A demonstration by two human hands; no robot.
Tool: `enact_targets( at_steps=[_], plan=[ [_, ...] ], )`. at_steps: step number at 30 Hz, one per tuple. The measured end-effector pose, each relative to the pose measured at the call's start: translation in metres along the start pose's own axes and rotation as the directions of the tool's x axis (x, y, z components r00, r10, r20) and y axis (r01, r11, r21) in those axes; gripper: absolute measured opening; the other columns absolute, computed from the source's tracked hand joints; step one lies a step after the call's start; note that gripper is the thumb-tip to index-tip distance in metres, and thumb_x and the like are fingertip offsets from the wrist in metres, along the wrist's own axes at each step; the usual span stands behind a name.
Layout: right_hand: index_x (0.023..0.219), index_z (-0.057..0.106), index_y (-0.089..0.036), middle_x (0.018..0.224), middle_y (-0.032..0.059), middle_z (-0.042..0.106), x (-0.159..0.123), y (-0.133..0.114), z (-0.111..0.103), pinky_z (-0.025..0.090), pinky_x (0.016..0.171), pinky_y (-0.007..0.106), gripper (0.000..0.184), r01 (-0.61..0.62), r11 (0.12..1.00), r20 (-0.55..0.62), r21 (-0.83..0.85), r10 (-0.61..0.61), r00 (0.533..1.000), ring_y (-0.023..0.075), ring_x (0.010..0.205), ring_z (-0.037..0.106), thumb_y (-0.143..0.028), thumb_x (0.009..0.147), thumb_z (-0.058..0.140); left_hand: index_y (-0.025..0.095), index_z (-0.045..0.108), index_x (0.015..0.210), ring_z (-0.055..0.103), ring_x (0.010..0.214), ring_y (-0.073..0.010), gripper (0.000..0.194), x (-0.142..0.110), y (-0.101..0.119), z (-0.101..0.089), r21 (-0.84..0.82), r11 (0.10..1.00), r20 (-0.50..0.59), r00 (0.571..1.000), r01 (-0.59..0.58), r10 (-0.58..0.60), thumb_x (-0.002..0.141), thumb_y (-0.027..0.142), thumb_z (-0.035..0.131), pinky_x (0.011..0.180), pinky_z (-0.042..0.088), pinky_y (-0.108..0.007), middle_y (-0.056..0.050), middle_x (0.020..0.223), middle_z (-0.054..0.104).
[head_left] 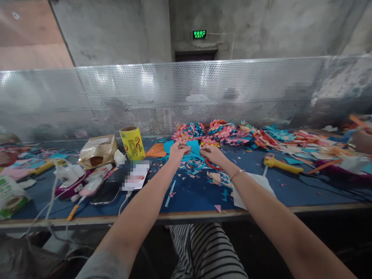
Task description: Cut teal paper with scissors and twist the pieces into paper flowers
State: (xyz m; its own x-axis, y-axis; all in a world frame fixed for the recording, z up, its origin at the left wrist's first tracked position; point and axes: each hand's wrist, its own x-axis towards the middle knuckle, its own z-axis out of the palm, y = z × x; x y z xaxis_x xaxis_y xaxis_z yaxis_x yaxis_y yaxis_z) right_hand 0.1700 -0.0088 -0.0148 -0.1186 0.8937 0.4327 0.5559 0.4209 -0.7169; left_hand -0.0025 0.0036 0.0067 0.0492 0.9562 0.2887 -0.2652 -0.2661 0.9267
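Both my arms reach forward over a blue-topped table (192,193). My left hand (177,151) and my right hand (213,154) pinch the two sides of a small blue piece of paper (193,147), held just above the table. Under and around it lie several blue and pink paper scraps (192,166). A bracelet sits on my right wrist. Behind the hands is a heap of folded multicoloured paper flowers (212,131).
A yellow tape roll (132,143), a brown bag (97,151), a phone (106,193), chargers and cables lie at left. A yellow-handled tool (280,163) and white paper (255,186) lie right. A perforated metal screen (186,97) backs the table. Another person's hand (362,139) shows at far right.
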Motion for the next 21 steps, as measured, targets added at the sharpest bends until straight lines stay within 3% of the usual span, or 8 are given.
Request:
enact_targets(
  at_steps=[3, 6, 8, 11, 15, 21],
  plan=[
    [0.080, 0.060, -0.014, 0.090, 0.0143, 0.064, 0.001, 0.015, -0.012, 0.042, 0.078, 0.033, 0.019, -0.020, 0.889, -0.066, -0.458, -0.012, 0.998, 0.0231, 0.087, 0.059, -0.026, 0.078, 0.047, 0.016, 0.051, 0.069, 0.055, 0.050, -0.0098, 0.030, 0.003, -0.002, -0.002, 0.031, 0.999, -0.014, 1.000, -0.009, 0.009, 0.050, 0.018, 0.074, 0.054, 0.045, -0.024, 0.004, 0.053, 0.055],
    [0.094, 0.060, -0.008, 0.103, 0.0234, 0.060, -0.001, 0.029, -0.019, 0.043, 0.075, 0.034, 0.034, -0.163, 0.713, -0.021, -0.682, 0.203, 0.979, 0.0306, 0.094, 0.058, -0.034, 0.072, 0.056, 0.016, 0.051, 0.067, 0.053, 0.051, -0.0084, 0.024, 0.004, -0.003, -0.001, 0.063, 0.998, -0.033, 0.999, 0.008, -0.006, 0.054, 0.017, 0.071, 0.055, 0.045, -0.023, 0.005, 0.054, 0.052],
    [0.098, 0.059, -0.006, 0.103, 0.0254, 0.060, -0.002, 0.035, -0.020, 0.043, 0.071, 0.034, 0.041, -0.176, 0.667, 0.046, -0.724, 0.300, 0.953, 0.0321, 0.092, 0.059, -0.036, 0.070, 0.057, 0.016, 0.051, 0.068, 0.052, 0.054, -0.0082, 0.020, 0.002, -0.003, 0.000, 0.062, 0.998, -0.024, 1.000, 0.010, -0.009, 0.058, 0.017, 0.068, 0.057, 0.046, -0.023, 0.004, 0.057, 0.052],
    [0.098, 0.060, -0.007, 0.100, 0.0235, 0.063, -0.002, 0.037, -0.019, 0.043, 0.065, 0.031, 0.042, -0.183, 0.691, 0.093, -0.700, 0.341, 0.936, 0.0303, 0.087, 0.062, -0.038, 0.071, 0.054, 0.016, 0.049, 0.073, 0.053, 0.058, -0.0089, 0.015, -0.001, 0.000, 0.002, 0.030, 0.999, -0.007, 1.000, 0.020, -0.020, 0.066, 0.015, 0.061, 0.063, 0.049, -0.028, 0.002, 0.065, 0.053],
    [0.094, 0.062, -0.010, 0.094, 0.0222, 0.065, 0.000, 0.038, -0.017, 0.042, 0.058, 0.030, 0.042, -0.234, 0.701, 0.066, -0.674, 0.372, 0.926, 0.0293, 0.081, 0.064, -0.043, 0.069, 0.054, 0.019, 0.043, 0.079, 0.055, 0.058, -0.0105, 0.010, -0.005, 0.005, 0.005, -0.013, 0.997, -0.002, 0.997, 0.071, -0.071, 0.074, 0.015, 0.052, 0.065, 0.052, -0.036, 0.001, 0.071, 0.053],
    [0.079, 0.065, -0.012, 0.083, 0.0208, 0.067, 0.000, 0.037, -0.019, 0.041, 0.056, 0.030, 0.028, -0.259, 0.719, 0.012, -0.645, 0.348, 0.937, 0.0295, 0.075, 0.064, -0.035, 0.072, 0.052, 0.019, 0.040, 0.080, 0.056, 0.055, -0.0098, 0.011, -0.005, 0.008, 0.008, -0.046, 0.993, -0.035, 0.994, 0.105, -0.107, 0.076, 0.014, 0.048, 0.060, 0.053, -0.033, 0.002, 0.071, 0.052]
  ],
)
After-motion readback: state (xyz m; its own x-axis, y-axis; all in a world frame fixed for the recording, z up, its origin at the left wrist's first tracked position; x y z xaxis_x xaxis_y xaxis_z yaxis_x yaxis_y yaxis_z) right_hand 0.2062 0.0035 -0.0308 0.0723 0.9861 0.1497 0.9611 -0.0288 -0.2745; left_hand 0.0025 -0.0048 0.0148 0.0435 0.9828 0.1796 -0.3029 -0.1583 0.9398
